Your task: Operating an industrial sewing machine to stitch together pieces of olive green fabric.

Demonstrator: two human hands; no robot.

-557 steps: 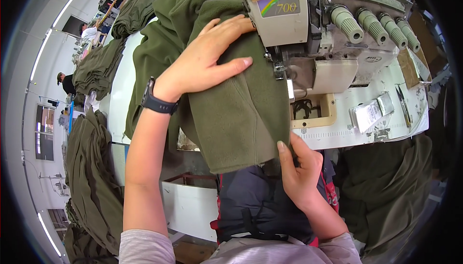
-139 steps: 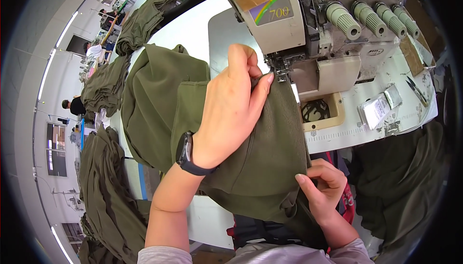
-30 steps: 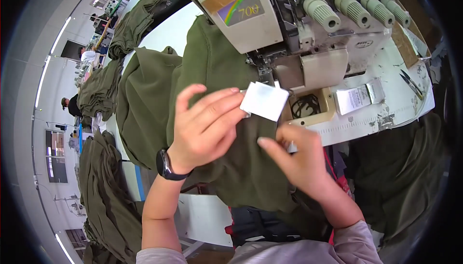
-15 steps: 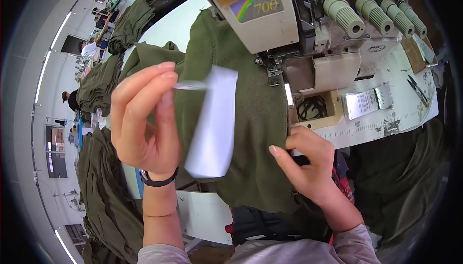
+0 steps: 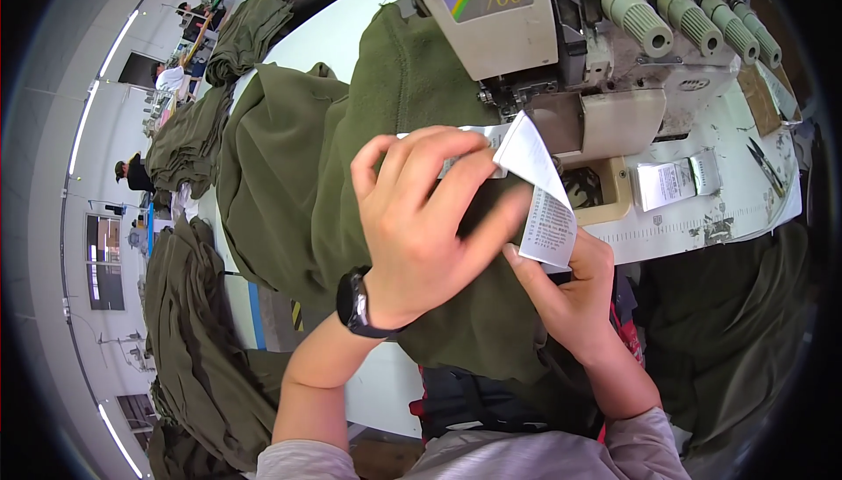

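Observation:
A white printed care label (image 5: 549,221), folded over at its top, stands above the edge of a dark green fleece cloth (image 5: 289,164). My left hand (image 5: 421,226) lies over the cloth, its fingers bent at the label strip and its thumb smeared by motion. More of the white strip shows behind those fingers. My right hand (image 5: 574,300) pinches the cloth edge beside the label's lower end; its fingertips are partly hidden by the label. Just beyond the hands is the presser foot area of an overlock sewing machine (image 5: 627,116).
Green thread-tension dials (image 5: 636,17) line the machine. A small packet (image 5: 664,184) and thread snippers (image 5: 765,167) lie on the white table (image 5: 710,233) at right. Piles of green garments (image 5: 197,305) stand at left; more green cloth (image 5: 724,322) hangs at right. Other people are far left.
My left hand has moved right with the label, from above the cloth's left part to beside my right hand. The label has turned and folded. My right hand stays at the cloth edge.

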